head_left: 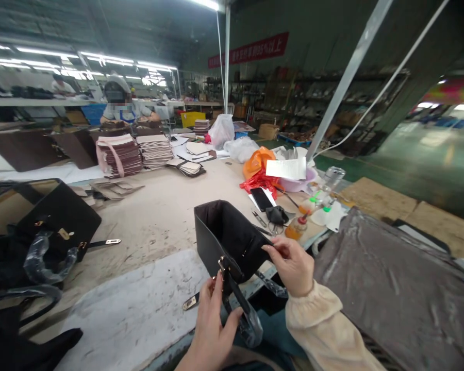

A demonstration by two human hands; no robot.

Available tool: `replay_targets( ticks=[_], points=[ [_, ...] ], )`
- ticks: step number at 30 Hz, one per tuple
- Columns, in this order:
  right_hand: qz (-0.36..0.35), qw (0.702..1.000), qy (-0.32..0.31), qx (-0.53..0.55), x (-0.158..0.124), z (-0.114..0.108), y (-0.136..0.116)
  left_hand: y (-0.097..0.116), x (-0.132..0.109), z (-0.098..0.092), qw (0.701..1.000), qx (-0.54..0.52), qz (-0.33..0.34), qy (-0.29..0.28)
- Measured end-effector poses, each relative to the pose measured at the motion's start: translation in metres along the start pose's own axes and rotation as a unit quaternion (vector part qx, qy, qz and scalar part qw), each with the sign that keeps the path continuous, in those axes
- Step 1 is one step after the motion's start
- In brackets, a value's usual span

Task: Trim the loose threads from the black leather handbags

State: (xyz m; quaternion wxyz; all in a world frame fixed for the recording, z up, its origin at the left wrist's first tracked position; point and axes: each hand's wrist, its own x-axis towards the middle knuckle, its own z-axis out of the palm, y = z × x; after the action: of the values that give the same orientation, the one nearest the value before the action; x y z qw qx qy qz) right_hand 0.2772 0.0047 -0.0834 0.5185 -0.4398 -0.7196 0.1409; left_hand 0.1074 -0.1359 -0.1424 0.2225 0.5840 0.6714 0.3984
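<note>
A black handbag [212, 247] with a dark lining stands near the table's front edge, its mouth facing up and toward me. My right hand [293, 264] pinches the bag's top rim at the right between thumb and fingers. At the near corner, the fingertips of my left hand [213, 324] rest against a gold-coloured buckle [221, 264], fingers stretched and thumb apart. Beside that thumb hangs a handle wrapped in clear plastic [251, 327]. A strap with a metal end plate [191, 301] sticks out to the left of the bag, over white paper [135, 309].
Another black handbag [69, 219] lies at the left. Stacked brown pieces [119, 157] stand farther back, with a person [119, 105] beyond. A phone [260, 199], tweezers [259, 219] and a bottle of amber liquid [296, 228] lie right. Grey sheeting [394, 288] covers a surface beside my right arm.
</note>
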Motion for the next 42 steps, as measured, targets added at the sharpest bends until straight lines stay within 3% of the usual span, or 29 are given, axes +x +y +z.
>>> replay_targets(
  ticks=[3, 5, 12, 15, 18, 20, 23, 25, 28, 31, 34, 36, 39, 42],
  points=[
    [0.097, 0.989, 0.001, 0.11, -0.002, 0.005, 0.005, 0.002, -0.002, -0.005, 0.999, -0.033, -0.015, -0.005],
    [0.111, 0.982, -0.01, 0.15, -0.002, 0.007, 0.009, 0.005, -0.005, -0.004, 0.994, -0.099, -0.039, -0.029],
    [0.03, 0.99, -0.086, 0.108, -0.006, -0.003, 0.017, 0.012, -0.028, 0.014, 0.927, -0.362, -0.095, -0.029],
    [0.025, 0.987, -0.148, 0.061, -0.006, -0.009, 0.019, 0.006, -0.039, 0.018, 0.9, -0.416, -0.108, -0.08],
    [0.041, 0.967, -0.25, 0.04, -0.005, -0.014, 0.011, 0.005, -0.034, 0.019, 0.897, -0.404, -0.09, -0.156],
    [0.054, 0.952, -0.296, 0.052, -0.008, -0.015, 0.0, 0.014, -0.02, 0.017, 0.899, -0.392, -0.076, -0.178],
    [0.045, 0.938, -0.334, 0.087, -0.018, -0.016, -0.021, 0.042, 0.005, 0.01, 0.902, -0.392, -0.118, -0.139],
    [0.032, 0.926, -0.354, 0.125, -0.027, -0.018, -0.033, 0.062, 0.017, 0.003, 0.888, -0.425, -0.132, -0.12],
    [0.045, 0.897, -0.389, 0.206, -0.037, -0.025, -0.043, 0.08, 0.024, -0.007, 0.873, -0.454, -0.128, -0.123],
    [0.071, 0.859, -0.432, 0.266, -0.039, -0.035, -0.051, 0.083, 0.019, -0.013, 0.87, -0.464, -0.126, -0.111],
    [0.108, 0.856, -0.405, 0.303, -0.042, -0.037, -0.06, 0.079, 0.012, -0.016, 0.89, -0.42, -0.145, -0.102],
    [0.196, 0.851, -0.341, 0.349, -0.048, -0.031, -0.064, 0.075, 0.008, -0.017, 0.913, -0.362, -0.157, -0.101],
    [0.337, 0.81, -0.254, 0.407, -0.058, -0.015, -0.063, 0.066, -0.001, -0.015, 0.94, -0.285, -0.15, -0.113],
    [0.365, 0.817, -0.254, 0.366, -0.066, -0.002, -0.06, 0.056, -0.013, -0.009, 0.963, -0.203, -0.122, -0.131]
  ],
)
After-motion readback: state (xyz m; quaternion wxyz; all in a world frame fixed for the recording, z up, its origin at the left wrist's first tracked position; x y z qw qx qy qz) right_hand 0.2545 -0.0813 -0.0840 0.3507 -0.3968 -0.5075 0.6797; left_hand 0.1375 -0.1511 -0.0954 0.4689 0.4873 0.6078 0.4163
